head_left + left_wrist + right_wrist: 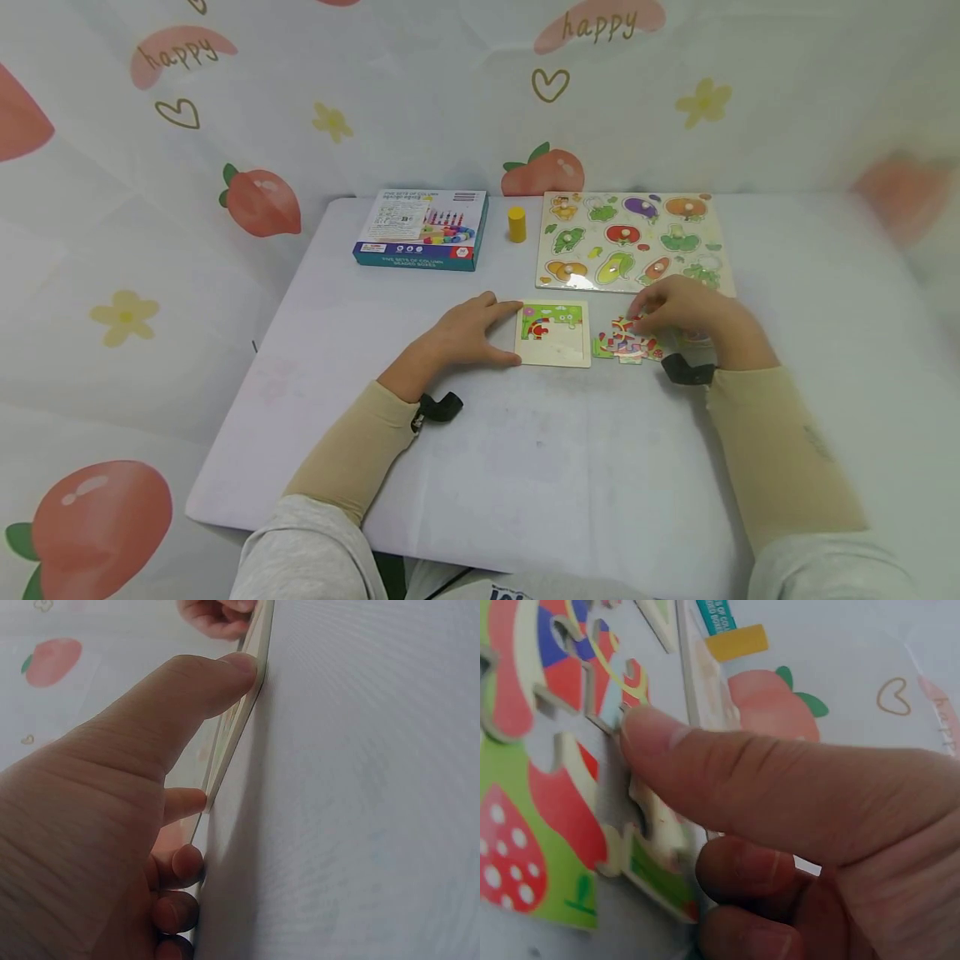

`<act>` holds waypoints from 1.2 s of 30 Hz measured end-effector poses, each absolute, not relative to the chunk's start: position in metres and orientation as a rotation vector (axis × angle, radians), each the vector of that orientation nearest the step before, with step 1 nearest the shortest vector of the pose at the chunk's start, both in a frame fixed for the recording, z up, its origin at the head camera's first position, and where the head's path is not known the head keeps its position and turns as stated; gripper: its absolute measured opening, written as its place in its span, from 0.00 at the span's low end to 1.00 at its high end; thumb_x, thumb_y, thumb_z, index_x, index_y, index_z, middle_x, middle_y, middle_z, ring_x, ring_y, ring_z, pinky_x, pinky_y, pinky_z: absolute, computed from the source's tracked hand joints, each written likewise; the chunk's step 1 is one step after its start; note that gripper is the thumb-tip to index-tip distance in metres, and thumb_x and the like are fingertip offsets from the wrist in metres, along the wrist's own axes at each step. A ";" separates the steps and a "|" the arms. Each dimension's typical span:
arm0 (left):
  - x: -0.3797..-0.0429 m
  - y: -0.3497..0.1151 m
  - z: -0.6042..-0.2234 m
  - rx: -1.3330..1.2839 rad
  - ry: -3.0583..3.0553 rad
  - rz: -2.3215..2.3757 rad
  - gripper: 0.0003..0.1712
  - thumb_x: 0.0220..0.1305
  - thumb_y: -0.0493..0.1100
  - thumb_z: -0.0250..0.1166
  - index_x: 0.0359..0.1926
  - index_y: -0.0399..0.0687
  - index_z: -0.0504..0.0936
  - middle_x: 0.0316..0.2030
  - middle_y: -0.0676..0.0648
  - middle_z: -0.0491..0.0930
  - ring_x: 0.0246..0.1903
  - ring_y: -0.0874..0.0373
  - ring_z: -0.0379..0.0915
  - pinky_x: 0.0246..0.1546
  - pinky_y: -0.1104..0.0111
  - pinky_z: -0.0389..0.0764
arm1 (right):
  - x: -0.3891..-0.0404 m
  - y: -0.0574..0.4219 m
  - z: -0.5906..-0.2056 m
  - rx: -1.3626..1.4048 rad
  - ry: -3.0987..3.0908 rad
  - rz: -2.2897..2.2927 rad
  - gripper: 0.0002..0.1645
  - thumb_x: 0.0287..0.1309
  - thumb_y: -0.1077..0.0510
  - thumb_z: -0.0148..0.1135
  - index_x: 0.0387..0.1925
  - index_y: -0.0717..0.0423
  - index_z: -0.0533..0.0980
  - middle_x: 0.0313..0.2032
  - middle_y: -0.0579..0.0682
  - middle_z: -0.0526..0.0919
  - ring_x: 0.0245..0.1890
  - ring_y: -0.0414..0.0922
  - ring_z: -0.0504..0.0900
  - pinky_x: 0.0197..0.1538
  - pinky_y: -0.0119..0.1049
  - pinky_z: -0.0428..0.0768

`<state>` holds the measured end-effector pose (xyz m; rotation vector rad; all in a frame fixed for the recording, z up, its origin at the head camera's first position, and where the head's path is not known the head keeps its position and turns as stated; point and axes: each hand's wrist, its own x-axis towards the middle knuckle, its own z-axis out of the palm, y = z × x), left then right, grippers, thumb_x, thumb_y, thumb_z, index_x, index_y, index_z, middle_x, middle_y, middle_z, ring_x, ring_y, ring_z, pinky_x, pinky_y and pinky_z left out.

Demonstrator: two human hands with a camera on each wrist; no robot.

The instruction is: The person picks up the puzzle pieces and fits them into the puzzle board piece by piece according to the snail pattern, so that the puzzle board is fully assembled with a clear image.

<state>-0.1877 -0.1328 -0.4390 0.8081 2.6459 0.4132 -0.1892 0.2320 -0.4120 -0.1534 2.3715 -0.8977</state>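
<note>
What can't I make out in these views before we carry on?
Head view: part of the lower edge of the picture board, covered by the right grip.
Head view: fine print on the box, too small to read.
Left wrist view: the picture in the puzzle frame, lost to the steep angle.
Right wrist view: some loose pieces, cut off by the left edge.
Right wrist view: whether fingers pinch one, hidden behind the thumb.

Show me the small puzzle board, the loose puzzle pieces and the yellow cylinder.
Small puzzle board (564, 347), head view: on its bare lower part.
Loose puzzle pieces (627, 343), head view: middle of the pile.
Yellow cylinder (517, 227), head view: middle of its side.
</note>
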 end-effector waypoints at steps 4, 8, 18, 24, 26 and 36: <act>-0.188 -0.133 -0.440 0.810 2.647 0.414 0.55 0.52 0.71 0.73 0.78 0.63 0.64 0.45 0.51 0.68 0.43 0.57 0.66 0.41 0.64 0.70 | -0.190 0.230 -0.415 -0.166 2.416 -0.885 0.13 0.59 0.50 0.74 0.43 0.49 0.86 0.36 0.50 0.80 0.37 0.50 0.72 0.31 0.41 0.69; -0.189 -0.132 -0.440 0.814 2.647 0.409 0.55 0.53 0.71 0.73 0.78 0.63 0.64 0.45 0.51 0.68 0.44 0.57 0.66 0.41 0.64 0.70 | -0.191 0.230 -0.417 -0.171 2.425 -0.885 0.12 0.59 0.51 0.74 0.43 0.50 0.87 0.35 0.49 0.80 0.37 0.50 0.73 0.30 0.41 0.68; -0.188 -0.132 -0.439 0.808 2.649 0.410 0.55 0.53 0.71 0.73 0.78 0.62 0.65 0.44 0.51 0.68 0.43 0.57 0.66 0.40 0.64 0.69 | -0.192 0.232 -0.418 -0.187 2.406 -0.893 0.14 0.61 0.51 0.73 0.44 0.54 0.87 0.34 0.47 0.84 0.37 0.49 0.74 0.34 0.42 0.71; -0.188 -0.132 -0.439 0.802 2.645 0.414 0.55 0.53 0.71 0.73 0.78 0.63 0.65 0.44 0.50 0.68 0.42 0.57 0.66 0.39 0.64 0.69 | -0.192 0.235 -0.417 -0.170 2.396 -0.897 0.15 0.62 0.49 0.72 0.45 0.54 0.86 0.34 0.48 0.83 0.32 0.48 0.73 0.29 0.39 0.70; -0.188 -0.132 -0.439 0.799 2.647 0.412 0.55 0.53 0.71 0.73 0.78 0.63 0.65 0.44 0.51 0.68 0.43 0.57 0.66 0.39 0.64 0.69 | -0.193 0.236 -0.416 -0.164 2.392 -0.903 0.15 0.63 0.49 0.71 0.45 0.54 0.86 0.33 0.47 0.83 0.29 0.48 0.71 0.27 0.39 0.69; -0.188 -0.133 -0.440 0.787 2.641 0.414 0.55 0.53 0.72 0.73 0.78 0.64 0.64 0.46 0.52 0.68 0.44 0.57 0.66 0.41 0.64 0.70 | -0.189 0.232 -0.409 -0.178 2.341 -0.899 0.20 0.58 0.51 0.75 0.48 0.54 0.81 0.35 0.50 0.78 0.33 0.48 0.71 0.28 0.39 0.68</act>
